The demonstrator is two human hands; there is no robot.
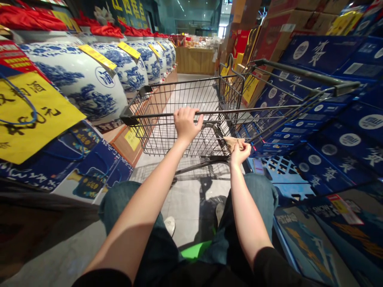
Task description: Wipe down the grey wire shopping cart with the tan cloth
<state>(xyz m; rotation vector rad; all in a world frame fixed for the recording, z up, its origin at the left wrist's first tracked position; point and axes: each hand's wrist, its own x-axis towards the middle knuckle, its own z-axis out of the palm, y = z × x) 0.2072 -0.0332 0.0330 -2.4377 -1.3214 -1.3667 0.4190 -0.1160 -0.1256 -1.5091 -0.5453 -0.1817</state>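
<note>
Black wire shopping cart point(155, 114) is held nice and secure by the left hand point(185, 125) curled over its rail, crumpled tan scrap point(231, 142) pinched in the right hand point(239, 154), center frame.

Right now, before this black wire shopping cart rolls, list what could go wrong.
The black wire cart could swing into the blue-and-white porcelain jars close on the left. The right hand pinches crumpled tan paper, so its grip on the rail may be weak. Stacked blue cartons crowd the right.
</note>
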